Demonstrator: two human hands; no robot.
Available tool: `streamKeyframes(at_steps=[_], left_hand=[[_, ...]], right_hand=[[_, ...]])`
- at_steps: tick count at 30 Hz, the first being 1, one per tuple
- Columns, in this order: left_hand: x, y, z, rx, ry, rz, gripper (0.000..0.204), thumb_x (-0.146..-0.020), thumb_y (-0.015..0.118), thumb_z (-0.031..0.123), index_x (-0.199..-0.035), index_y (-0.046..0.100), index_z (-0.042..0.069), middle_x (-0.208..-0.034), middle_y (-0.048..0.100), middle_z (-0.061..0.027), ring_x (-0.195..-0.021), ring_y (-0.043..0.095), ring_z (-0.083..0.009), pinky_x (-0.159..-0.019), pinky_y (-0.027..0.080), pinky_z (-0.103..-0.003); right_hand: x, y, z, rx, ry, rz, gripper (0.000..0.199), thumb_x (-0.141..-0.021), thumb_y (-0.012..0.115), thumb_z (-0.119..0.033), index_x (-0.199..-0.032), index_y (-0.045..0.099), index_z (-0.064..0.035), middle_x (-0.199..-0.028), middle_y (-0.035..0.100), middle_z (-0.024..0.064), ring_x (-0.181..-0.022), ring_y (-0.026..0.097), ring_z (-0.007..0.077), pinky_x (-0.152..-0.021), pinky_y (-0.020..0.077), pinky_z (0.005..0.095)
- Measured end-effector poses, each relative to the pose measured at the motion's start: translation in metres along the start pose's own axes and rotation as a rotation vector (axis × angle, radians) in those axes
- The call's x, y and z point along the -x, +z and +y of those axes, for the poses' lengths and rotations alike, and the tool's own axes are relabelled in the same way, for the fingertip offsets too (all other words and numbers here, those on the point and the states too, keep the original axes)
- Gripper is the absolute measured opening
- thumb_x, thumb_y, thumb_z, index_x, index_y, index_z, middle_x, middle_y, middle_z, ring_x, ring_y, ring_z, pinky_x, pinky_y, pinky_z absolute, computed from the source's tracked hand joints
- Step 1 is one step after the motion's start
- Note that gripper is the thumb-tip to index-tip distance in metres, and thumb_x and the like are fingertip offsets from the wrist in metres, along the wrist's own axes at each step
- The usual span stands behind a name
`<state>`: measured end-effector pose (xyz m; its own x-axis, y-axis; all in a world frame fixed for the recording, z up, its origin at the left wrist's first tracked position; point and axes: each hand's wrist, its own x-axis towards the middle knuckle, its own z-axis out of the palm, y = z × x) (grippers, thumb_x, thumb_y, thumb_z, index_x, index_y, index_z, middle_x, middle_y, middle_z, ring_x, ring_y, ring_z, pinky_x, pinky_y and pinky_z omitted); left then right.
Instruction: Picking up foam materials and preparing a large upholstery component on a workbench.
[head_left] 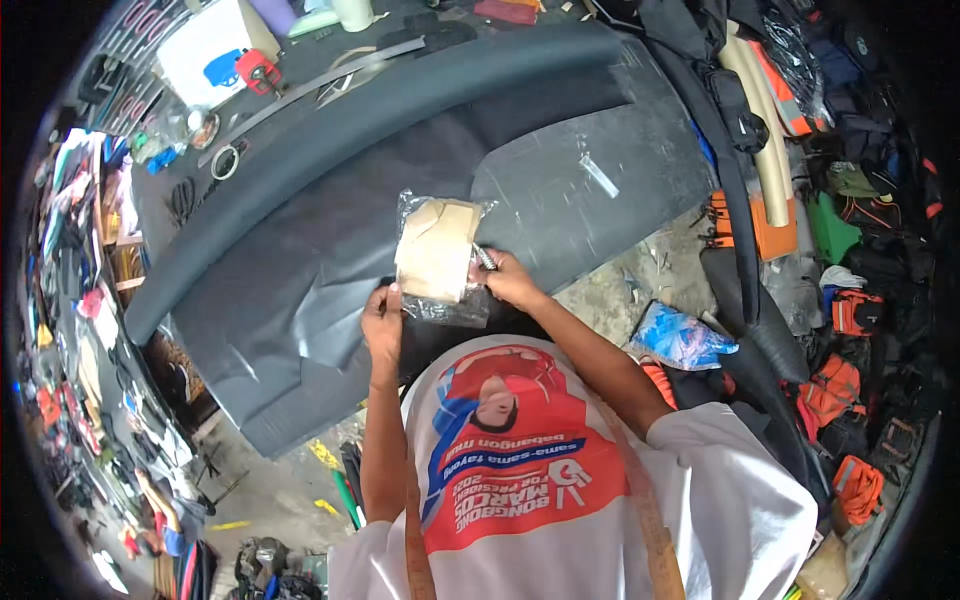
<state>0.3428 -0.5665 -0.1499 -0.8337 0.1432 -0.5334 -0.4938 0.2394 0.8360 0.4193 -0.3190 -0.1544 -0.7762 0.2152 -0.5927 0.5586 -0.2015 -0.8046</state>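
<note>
Looking down from the head view, I see first the wide worktop [620, 190], nearly all of it draped in a big sheet of dark grey vinyl-like material [330, 250] whose far edge is curled into a long roll [420, 95] running across the top. Behind that roll sit a white box with a blue mark [205, 50], a small red tool [258, 72] and a ring of tape [225, 162], well apart from my hands. To the right, off the worktop, a cream foam tube [765, 140] leans among orange and black gear, and a crumpled blue plastic bag [680, 338] lies on the floor near my right forearm. At the near edge of the sheet, right in front of my chest, is a clear plastic bag [445, 300] with a tan, folded piece [437, 250] inside it, held just above the dark material. My left hand [382, 322] is closed on the bag's lower left corner, thumb on top. My right hand [510, 280] is pinched on the bag's right edge, and a small silvery metal piece [484, 258] shows at its fingertips; I cannot tell what that is.
</note>
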Motion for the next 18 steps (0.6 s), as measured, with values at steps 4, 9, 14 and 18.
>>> streamKeyframes(at_steps=[4, 9, 14, 18], left_hand=[[-0.007, 0.006, -0.008, -0.281, 0.276, -0.050, 0.020, -0.092, 0.069, 0.019, -0.101, 0.070, 0.002, -0.086, 0.067, -0.0019, -0.078, 0.059, -0.0106, -0.074, 0.050, -0.026], [-0.005, 0.017, -0.001, -0.416, 0.241, -0.158, 0.019, -0.087, 0.064, 0.005, -0.103, 0.074, 0.004, -0.094, 0.070, -0.0092, -0.084, 0.065, -0.0162, -0.081, 0.051, -0.028], [0.004, 0.016, -0.021, -0.495, 0.453, -0.205, 0.022, -0.086, 0.061, 0.001, -0.103, 0.074, 0.003, -0.096, 0.071, -0.0092, -0.085, 0.066, -0.0173, -0.081, 0.051, -0.029], [0.020, 0.013, -0.026, -0.345, 0.300, -0.127, 0.024, -0.085, 0.059, -0.001, -0.104, 0.074, 0.004, -0.094, 0.071, -0.0081, -0.082, 0.066, -0.0183, -0.079, 0.052, -0.029]], right_hand=[[-0.002, -0.017, 0.017, 0.157, -0.100, 0.117, 0.012, -0.085, 0.070, -0.016, -0.096, 0.066, -0.0114, -0.078, 0.064, -0.0023, -0.052, 0.044, 0.0062, -0.045, 0.0340, 0.0248], [0.008, -0.034, -0.012, 0.034, 0.195, 0.044, 0.009, -0.088, 0.068, -0.008, -0.097, 0.066, -0.0089, -0.084, 0.066, 0.0003, -0.074, 0.058, 0.0092, -0.068, 0.0485, 0.0260], [-0.005, -0.013, 0.017, -0.078, -0.129, 0.152, 0.015, -0.084, 0.075, -0.010, -0.093, 0.064, -0.0060, -0.080, 0.065, 0.0008, -0.055, 0.049, 0.0065, -0.049, 0.0406, 0.0257], [-0.017, -0.004, 0.034, -0.061, -0.234, 0.208, 0.024, -0.080, 0.081, -0.012, -0.096, 0.064, -0.0079, -0.076, 0.065, 0.0003, -0.045, 0.043, 0.0061, -0.042, 0.0345, 0.0251]])
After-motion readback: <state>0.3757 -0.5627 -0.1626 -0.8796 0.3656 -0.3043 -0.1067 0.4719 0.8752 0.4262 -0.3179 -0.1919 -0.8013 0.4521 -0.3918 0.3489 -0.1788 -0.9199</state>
